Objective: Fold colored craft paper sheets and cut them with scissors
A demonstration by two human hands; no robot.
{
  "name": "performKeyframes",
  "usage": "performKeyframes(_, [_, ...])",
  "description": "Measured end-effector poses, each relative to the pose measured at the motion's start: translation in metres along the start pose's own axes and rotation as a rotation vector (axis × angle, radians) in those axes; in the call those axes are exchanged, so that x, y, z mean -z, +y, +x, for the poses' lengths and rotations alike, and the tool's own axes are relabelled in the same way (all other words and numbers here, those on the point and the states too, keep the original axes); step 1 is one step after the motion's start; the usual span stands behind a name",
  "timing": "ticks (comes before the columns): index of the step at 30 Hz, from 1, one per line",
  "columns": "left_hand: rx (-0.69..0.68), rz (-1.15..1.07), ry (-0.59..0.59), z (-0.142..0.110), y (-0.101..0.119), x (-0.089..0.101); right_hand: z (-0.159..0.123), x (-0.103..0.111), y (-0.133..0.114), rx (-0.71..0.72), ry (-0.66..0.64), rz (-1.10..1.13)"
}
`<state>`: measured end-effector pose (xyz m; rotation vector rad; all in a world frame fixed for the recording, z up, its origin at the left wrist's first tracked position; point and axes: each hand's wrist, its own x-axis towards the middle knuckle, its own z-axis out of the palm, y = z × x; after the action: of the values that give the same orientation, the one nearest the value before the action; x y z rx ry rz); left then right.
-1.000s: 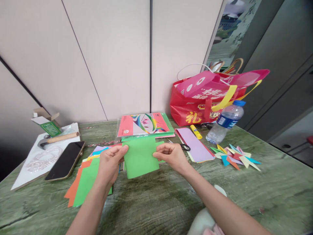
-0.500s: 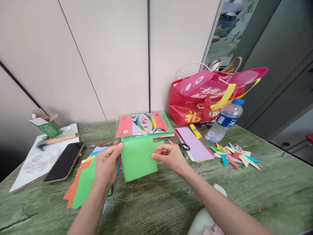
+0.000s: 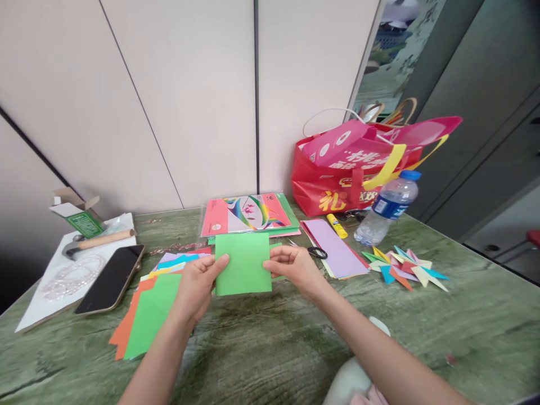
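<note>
Between my two hands a square of green paper [image 3: 243, 267] is held up above the table, its face toward me. My left hand [image 3: 198, 284] pinches its left edge, thumb in front. At the right edge my right hand [image 3: 295, 267] grips it between thumb and fingers. Under and beside my left forearm lies a fanned pile of coloured paper [image 3: 145, 315], with green and orange sheets nearest. Behind the square is a pack of coloured paper [image 3: 248, 214] in clear wrapping. Black-handled scissors [image 3: 318, 253] lie just beyond my right hand, their blades partly hidden.
On the right are purple paper strips [image 3: 337, 250], a glue stick [image 3: 337, 226], a water bottle [image 3: 386, 208], folded paper stars [image 3: 407, 267] and a red bag [image 3: 324, 180]. At left lie a phone [image 3: 112, 278], a hammer [image 3: 105, 240], clear beads [image 3: 73, 277] and an opened green box [image 3: 84, 222].
My left hand has moved right and slightly down. The green paper has straightened from a tilt and its lower edge is higher. The right hand has hardly moved.
</note>
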<state>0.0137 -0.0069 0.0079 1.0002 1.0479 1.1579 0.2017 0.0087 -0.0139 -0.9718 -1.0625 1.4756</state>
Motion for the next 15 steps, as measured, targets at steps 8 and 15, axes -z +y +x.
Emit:
performKeyframes(8, [-0.037,0.097,0.031,-0.0001,-0.0018,0.0002,0.0012,0.0036,0.0002,0.061,0.001,-0.029])
performKeyframes(15, [-0.027,0.101,0.032,-0.0007,-0.0023,-0.0025,0.0022,0.0043,0.0023,0.143,0.085,-0.068])
